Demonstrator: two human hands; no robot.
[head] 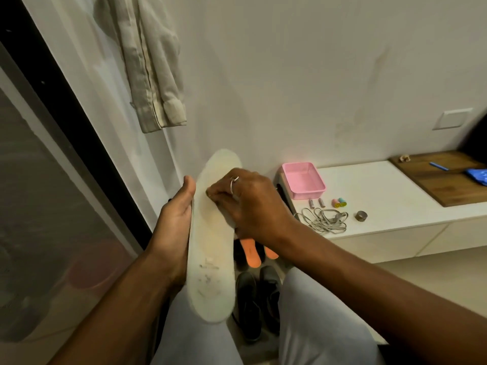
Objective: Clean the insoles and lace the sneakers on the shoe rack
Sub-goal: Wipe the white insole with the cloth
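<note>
My left hand (pixel 175 227) grips a white insole (pixel 210 259) along its left edge and holds it upright, toe end up. Grey scuff marks show on the heel end. My right hand (pixel 250 204) presses closed fingertips against the upper face of the insole; whether it holds a cloth I cannot tell. Below, between my knees, a pair of black sneakers (pixel 259 299) stands on the floor. Two orange insoles (pixel 251 255) lie just past them. A bundle of grey laces (pixel 324 219) rests on the white bench top (pixel 382 196).
On the bench stand a pink plastic tub (pixel 303 180), two small grey tubes (pixel 316 203), small coloured spools (pixel 339 202) and a grey tape roll (pixel 361 216). A wooden board (pixel 445 180) lies at the right. A beige garment (pixel 150 61) hangs on the wall; a glass door (pixel 39 193) is at the left.
</note>
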